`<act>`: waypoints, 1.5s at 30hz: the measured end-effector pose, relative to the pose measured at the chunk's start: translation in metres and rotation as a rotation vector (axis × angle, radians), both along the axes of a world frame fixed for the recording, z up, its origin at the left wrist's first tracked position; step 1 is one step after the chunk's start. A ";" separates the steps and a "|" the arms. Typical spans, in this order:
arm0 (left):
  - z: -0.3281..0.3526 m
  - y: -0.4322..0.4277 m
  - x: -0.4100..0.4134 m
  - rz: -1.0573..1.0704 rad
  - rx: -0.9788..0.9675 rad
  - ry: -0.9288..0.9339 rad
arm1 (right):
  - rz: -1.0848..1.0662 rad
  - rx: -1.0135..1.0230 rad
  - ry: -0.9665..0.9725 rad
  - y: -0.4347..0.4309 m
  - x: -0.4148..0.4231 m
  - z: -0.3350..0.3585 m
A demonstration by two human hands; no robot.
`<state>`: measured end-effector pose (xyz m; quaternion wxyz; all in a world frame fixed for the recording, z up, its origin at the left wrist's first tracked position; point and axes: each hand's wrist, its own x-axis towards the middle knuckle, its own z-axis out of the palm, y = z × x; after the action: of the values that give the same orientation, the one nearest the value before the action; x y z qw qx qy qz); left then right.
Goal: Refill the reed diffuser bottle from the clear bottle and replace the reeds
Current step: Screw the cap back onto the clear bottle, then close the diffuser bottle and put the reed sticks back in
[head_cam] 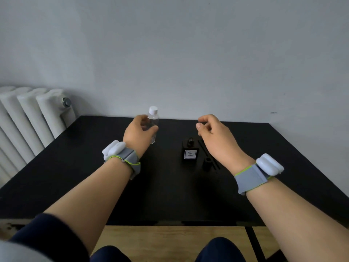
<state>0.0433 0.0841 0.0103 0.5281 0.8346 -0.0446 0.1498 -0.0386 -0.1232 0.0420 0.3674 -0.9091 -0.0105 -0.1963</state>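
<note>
**Left hand on the clear bottle, right hand free**

The clear bottle (153, 127) stood upright with its white cap (153, 110) on. The left hand (138, 135) was wrapped round its middle, the thumb across the near side and the fingers curled behind it. I cannot tell whether its base touched the table (94, 167) or was just above it.

To the right of this grip, and nearer to the person, the dark diffuser (190, 154) stood on the table with its neck uncovered. Just beside it, further right, lay the dark reeds (203, 147) and a small black cylinder (207, 163).

The right hand (213, 133) hovered over the reeds, apart from them, its fingers loosely bent and holding nothing.

Each wrist had a grey band (251, 178) with a white device. A white radiator (34, 118) stood far left of the grip, against the wall.
</note>
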 end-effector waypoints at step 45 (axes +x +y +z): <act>-0.020 -0.054 -0.035 -0.333 0.271 0.106 | 0.018 -0.385 0.425 -0.035 -0.009 -0.018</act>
<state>0.0080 0.0297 -0.0093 0.4301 0.8859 -0.1736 0.0092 -0.0476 -0.1586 0.0237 0.1838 -0.9827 0.0214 0.0074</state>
